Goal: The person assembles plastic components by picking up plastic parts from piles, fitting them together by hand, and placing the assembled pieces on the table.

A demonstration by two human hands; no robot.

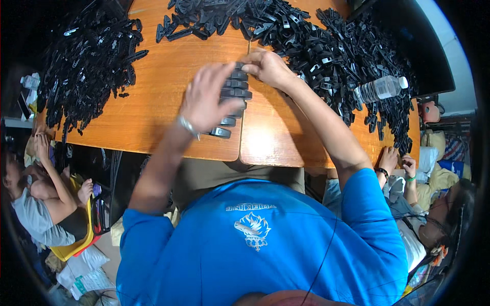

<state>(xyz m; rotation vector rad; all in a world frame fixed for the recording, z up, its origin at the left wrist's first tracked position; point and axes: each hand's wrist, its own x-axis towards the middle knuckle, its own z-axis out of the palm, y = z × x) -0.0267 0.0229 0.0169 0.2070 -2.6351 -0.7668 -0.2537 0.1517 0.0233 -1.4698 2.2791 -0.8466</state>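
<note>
A column of several black, rounded plastic pieces (236, 94) runs toward me along a seam in the orange-brown wooden table (189, 56). My left hand (203, 97), smeared a little by motion, hovers along the column's left side with its fingers spread, covering part of the pieces. A silver band circles that wrist. At the far end of the column, the thumb and fingers of my right hand (268, 67) close on the farthest black plastic piece (239, 66). The nearest piece (220, 132) lies uncovered close to the table's front edge.
Heaps of black plastic parts cover the table's left (89, 66), far side (219, 15) and right (326, 56). A clear bottle (380, 89) lies on the right heap. People sit left (46, 204) and right (408, 204); the right one's hands rest at the table edge.
</note>
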